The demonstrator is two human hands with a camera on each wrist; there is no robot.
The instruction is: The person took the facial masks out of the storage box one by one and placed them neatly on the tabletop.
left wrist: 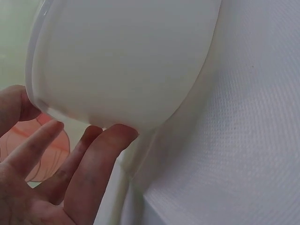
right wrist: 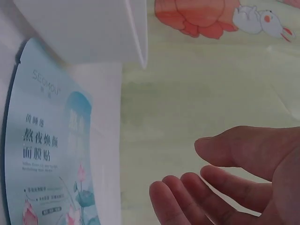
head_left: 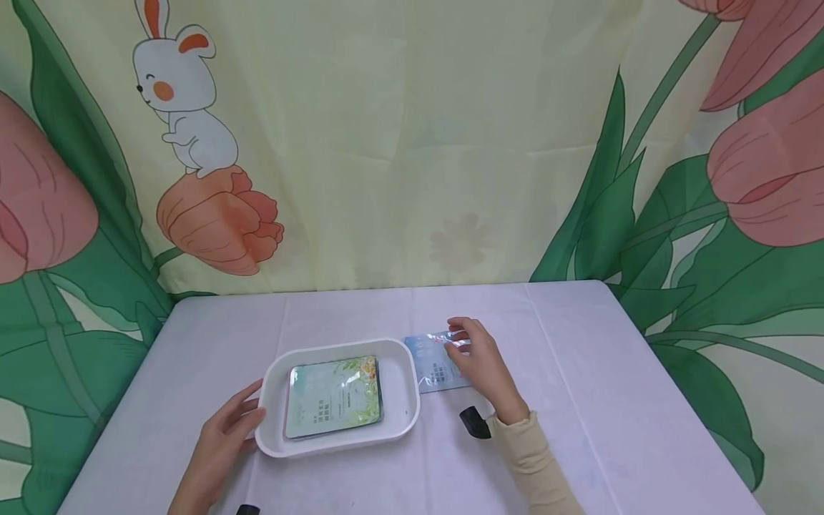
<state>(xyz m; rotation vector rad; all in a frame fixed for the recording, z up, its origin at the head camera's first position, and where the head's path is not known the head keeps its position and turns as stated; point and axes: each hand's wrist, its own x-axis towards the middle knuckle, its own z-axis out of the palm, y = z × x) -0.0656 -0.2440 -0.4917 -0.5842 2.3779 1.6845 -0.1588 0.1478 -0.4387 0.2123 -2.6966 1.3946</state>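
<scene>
A white tray [head_left: 405,422] sits on the table, with face mask packets [head_left: 335,397] stacked inside it; the top one is pale green with leaves and flowers. My left hand [head_left: 222,436] holds the tray's left end, thumb at the rim. In the left wrist view its fingertips [left wrist: 119,133] meet the outer wall [left wrist: 122,61]. To the right of the tray lies a light blue face mask packet [head_left: 438,368], showing lotus flowers and printed text in the right wrist view. Over its right part hovers my right hand [head_left: 479,361], fingers loosely bent with nothing between them.
A white cloth [head_left: 553,443] covers the table. Behind it hangs a curtain [head_left: 412,143] printed with a rabbit and tulips. A black strap end [head_left: 475,422] sticks out by the right sleeve [head_left: 531,458].
</scene>
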